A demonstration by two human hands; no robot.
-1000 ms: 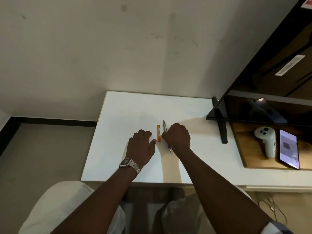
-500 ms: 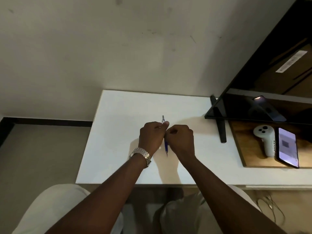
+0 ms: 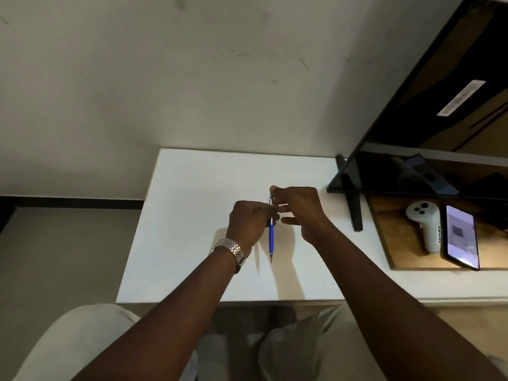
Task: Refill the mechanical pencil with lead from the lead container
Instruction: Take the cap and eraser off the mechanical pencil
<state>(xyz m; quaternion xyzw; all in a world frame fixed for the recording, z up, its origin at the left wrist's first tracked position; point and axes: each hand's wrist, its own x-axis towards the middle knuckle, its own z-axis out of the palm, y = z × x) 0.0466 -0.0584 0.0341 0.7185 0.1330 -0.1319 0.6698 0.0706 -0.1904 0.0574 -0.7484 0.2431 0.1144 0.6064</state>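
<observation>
Above the white table (image 3: 192, 215) a blue mechanical pencil (image 3: 271, 237) with a silver upper half is held upright, tip pointing toward me. My left hand (image 3: 247, 224), with a metal watch on the wrist, grips the pencil around its silver middle. My right hand (image 3: 302, 210) pinches the pencil's top end between thumb and forefinger, its other fingers spread. The orange lead container is not visible; I cannot tell whether a hand hides it.
A black monitor (image 3: 412, 171) on a dark stand (image 3: 354, 213) rises at the table's right. Beside it a wooden tray (image 3: 390, 237) holds a white controller (image 3: 424, 224) and a lit phone (image 3: 461, 237). A wall lies behind, and my knees are below the front edge.
The pencil went from lying on the table to being held upright above it. My left hand moved from the orange container to the pencil's middle; my right hand shifted to its top end.
</observation>
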